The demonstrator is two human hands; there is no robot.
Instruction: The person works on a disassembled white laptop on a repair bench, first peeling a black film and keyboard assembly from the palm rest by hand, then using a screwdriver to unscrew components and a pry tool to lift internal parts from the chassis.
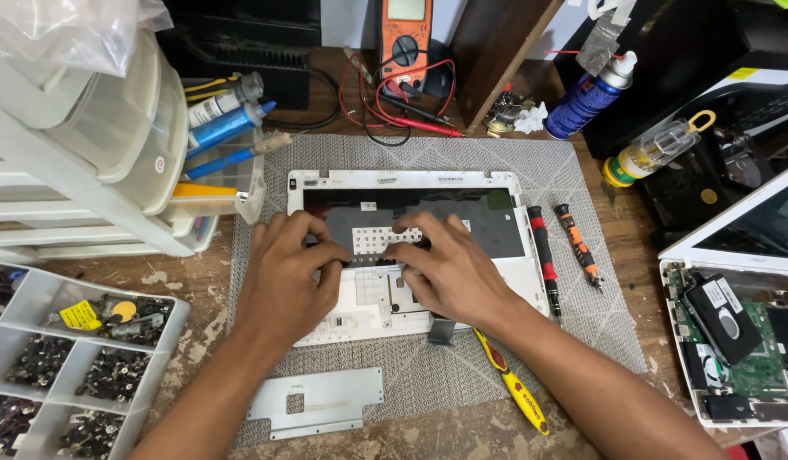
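A white laptop top cover [505,189] lies upside down on a grey woven mat [462,158], its dark keyboard back facing up. My left hand [287,273] rests on the cover's left half, fingers curled and pressing at a small dark part near the middle. My right hand [445,268] lies on the right half, fingertips pinching at the same spot beside a perforated white patch [373,240]. A flat grey ribbon cable end [441,330] sticks out from under the cover below my right wrist.
A metal bracket plate [317,402] lies at the mat's front. Two screwdrivers [543,255] and a yellow-handled tool [517,390] lie right of the cover. An open laptop base [735,341] sits far right. A compartment tray of screws [70,366] and white drawers [79,170] stand left. A multimeter [405,38] sits at the back.
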